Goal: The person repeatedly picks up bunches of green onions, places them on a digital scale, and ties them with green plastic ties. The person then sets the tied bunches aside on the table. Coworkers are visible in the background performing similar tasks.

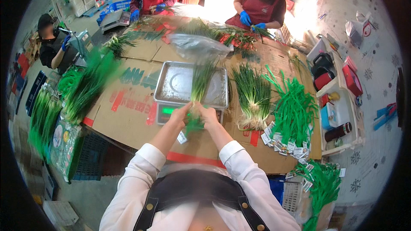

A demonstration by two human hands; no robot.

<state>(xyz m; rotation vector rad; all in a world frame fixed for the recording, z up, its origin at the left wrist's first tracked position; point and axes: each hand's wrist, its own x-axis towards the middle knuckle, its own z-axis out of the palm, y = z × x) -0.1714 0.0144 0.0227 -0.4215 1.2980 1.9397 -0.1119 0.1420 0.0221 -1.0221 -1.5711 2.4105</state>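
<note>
A small bunch of green onions (201,85) is held upright-looking over the right half of a digital scale's metal tray (170,96). My left hand (180,115) and my right hand (207,115) close around its white root end, in front of the scale's lit display. Blurred green netting and a white tag (182,137) hang below the hands. Right of the scale lie more green onions (252,91), their roots towards me. Beside them is a pile of green mesh sleeves (293,112) with printed tags.
Cardboard (128,128) covers the table. A clear plastic bag (199,46) lies behind the scale. Green onions (86,86) are heaped at the left edge. Three co-workers stand beyond the table. A white bin (342,115) stands at right; more mesh sleeves (324,186) hang below the table.
</note>
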